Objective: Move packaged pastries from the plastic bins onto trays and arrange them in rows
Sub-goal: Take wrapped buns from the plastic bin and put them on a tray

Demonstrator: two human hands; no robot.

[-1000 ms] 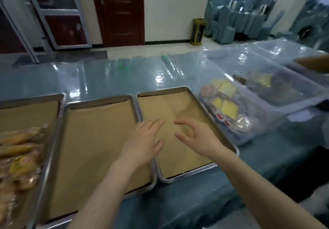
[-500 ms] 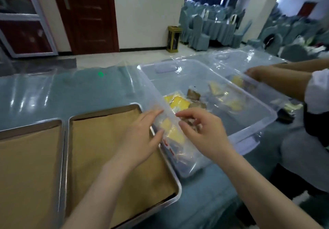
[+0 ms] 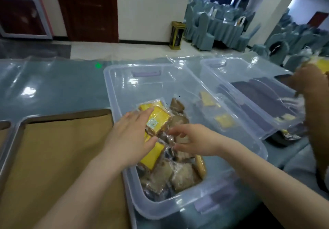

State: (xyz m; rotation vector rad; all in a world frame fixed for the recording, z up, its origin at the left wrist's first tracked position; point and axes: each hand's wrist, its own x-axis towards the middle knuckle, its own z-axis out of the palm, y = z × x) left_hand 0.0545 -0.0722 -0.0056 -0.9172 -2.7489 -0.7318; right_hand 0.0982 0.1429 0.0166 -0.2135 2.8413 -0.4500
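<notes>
**A:** Where do things stand?

**B:** The tray (image 3: 58, 157) lies just left of the bin (image 3: 147, 82), showing bare paper. The left hand (image 3: 128, 139) reaches over the bin's left wall. Its fingers are straight and close together, flat on a yellow pack (image 3: 160, 119) in the bin's near-left part.

**A:** And the right hand (image 3: 195, 139)?

**B:** It's inside the bin too, fingers curled. Thumb and forefinger sit either side of a brown pack (image 3: 182, 138)'s crinkled film. I can't tell if they pinch it yet.

**A:** Any advice?

**B:** I'd grip each pack by its body, not the loose film, which could slip. Lift clear of the bin's left wall, then start a straight row. Mind the other person's hand (image 3: 309, 81) at the second bin (image 3: 249, 79), right of the bin.
</notes>
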